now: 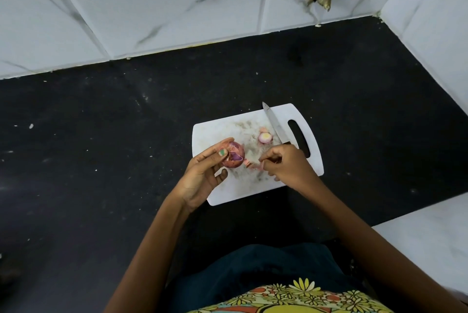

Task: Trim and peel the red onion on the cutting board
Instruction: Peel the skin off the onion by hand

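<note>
- Knife [273, 124]: its handle end is hidden behind your right hand [288, 168]; only the blade shows, lying on the cutting board [228, 191] beside the handle slot.
- Whether your right hand touches the knife handle: cannot tell.
- Thin strip of peel [250, 166] between your hands is small and blurry; it runs from the onion toward your right fingertips, which pinch its end.
- Both forearms are cut off at the bottom edge; a patterned garment [291, 297] is partly visible there.
- No readable writing or brand anywhere.
- Red onion [234, 158]: gripped in your left hand [202, 176], fingers and thumb curled round it, over the board's left part; a patch of purple flesh shows.
- Your right hand is just right of the onion, near but apart from the left.
- Cut-off onion end [265, 137] lies on the board beyond your hands, next to the blade.
- The board sits on a dark counter [101, 160].
</note>
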Demonstrator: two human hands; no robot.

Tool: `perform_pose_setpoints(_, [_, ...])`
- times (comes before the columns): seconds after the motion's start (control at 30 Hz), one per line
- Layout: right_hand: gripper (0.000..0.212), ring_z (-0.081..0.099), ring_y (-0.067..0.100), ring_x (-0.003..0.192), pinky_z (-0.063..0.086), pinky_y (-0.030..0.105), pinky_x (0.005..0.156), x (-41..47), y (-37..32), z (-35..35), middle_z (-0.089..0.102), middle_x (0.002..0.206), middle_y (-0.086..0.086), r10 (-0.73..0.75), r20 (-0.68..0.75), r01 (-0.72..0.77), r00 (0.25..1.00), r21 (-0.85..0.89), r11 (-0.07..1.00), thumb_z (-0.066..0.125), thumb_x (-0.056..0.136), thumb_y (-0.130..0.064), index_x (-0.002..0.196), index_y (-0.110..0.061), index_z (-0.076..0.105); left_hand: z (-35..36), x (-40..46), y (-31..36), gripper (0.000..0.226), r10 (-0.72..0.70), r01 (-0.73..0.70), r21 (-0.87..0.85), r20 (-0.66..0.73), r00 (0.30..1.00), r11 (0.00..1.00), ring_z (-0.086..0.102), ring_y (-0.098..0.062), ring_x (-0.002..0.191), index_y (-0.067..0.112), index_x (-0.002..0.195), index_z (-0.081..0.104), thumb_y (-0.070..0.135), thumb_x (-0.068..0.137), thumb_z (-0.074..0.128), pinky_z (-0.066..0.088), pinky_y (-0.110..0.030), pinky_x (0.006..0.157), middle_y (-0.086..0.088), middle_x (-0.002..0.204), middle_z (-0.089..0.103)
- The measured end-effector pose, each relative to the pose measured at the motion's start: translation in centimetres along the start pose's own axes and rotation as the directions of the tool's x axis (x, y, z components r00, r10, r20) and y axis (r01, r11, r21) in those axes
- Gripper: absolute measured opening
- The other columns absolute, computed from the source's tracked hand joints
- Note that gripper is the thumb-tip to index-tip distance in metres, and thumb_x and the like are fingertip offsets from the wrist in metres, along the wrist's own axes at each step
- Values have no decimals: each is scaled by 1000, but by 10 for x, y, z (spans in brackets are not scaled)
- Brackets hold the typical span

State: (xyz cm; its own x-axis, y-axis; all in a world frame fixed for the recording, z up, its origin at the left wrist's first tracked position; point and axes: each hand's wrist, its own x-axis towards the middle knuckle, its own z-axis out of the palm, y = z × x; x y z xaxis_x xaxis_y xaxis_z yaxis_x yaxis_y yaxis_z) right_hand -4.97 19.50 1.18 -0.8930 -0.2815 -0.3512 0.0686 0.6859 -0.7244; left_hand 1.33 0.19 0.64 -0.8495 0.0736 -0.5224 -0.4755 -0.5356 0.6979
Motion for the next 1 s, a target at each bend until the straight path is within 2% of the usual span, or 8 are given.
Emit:
perform_pose_setpoints(0.1, [10,57,7,67,48,29,67,1,3,-4,60,73,-12,-38,-127,28,991,-84,996,62,86,-12,91,-12,71,0,-1,-1,49,-11,11,-14,-32,999,1000,62,-7,85,12,123,62,22,76,63,45,-22,72,-4,107,67])
perform_pose_setpoints(0.17, [12,58,12,77,49,31,73,1,4,-9,61,84,-8,-78,-176,50,981,-159,986,64,85,-13,95,-15,69,0,0,-2,47,-16,14,-34,-55,998,999,61,-9,86,11,121,62,23,75,63,46,-25,76,-6,104,67])
perform_pose_setpoints(0.3, [41,55,16,96,49,36,84,-6,2,-17,50,118,-3,-9,132,64,991,-419,906,76,75,-29,112,-23,58,-1,0,-4,49,-27,25,-24,-73,997,999,59,-14,91,11,121,63,27,74,63,43,-32,89,-8,103,66])
perform_pose_setpoints(0.4, [69,47,21,118,46,39,89,-10,2,-12,40,131,-1,4,189,108,982,-580,808,79,71,-33,131,-22,46,1,1,-5,49,-32,31,-21,-79,996,999,60,-14,91,11,120,63,26,73,64,42,-31,89,-7,103,67])
perform_pose_setpoints(0.63, [69,39,20,124,46,39,93,-9,4,-10,42,134,-1,-82,182,175,980,-590,788,79,73,-34,134,-17,50,2,5,-11,55,-13,7,-75,-84,996,997,63,-11,91,5,125,59,22,73,64,46,-22,84,-10,113,65])
perform_pose_setpoints(0.77, [76,30,19,130,39,34,101,-7,3,-11,38,142,-3,-116,247,247,962,-608,754,77,75,-33,141,-18,43,4,7,-13,54,4,-10,-76,-76,997,997,65,-9,86,4,124,59,21,73,63,51,-17,75,-9,111,66])
perform_pose_setpoints(0.87, [74,27,17,135,31,28,107,-6,6,-9,36,148,-3,-153,257,282,954,-606,744,74,78,-33,142,-16,41,1,9,-14,54,11,-17,-81,-81,997,997,65,-12,94,3,125,58,20,74,62,51,-20,83,-11,117,64])
perform_pose_setpoints(1.0, [70,26,16,138,21,24,111,-3,11,-6,35,152,-1,-199,242,306,950,-581,754,70,82,-33,142,-12,41,-1,14,-9,54,37,-44,-81,-84,996,996,67,-7,85,3,125,58,20,74,62,52,-16,73,-9,111,66])
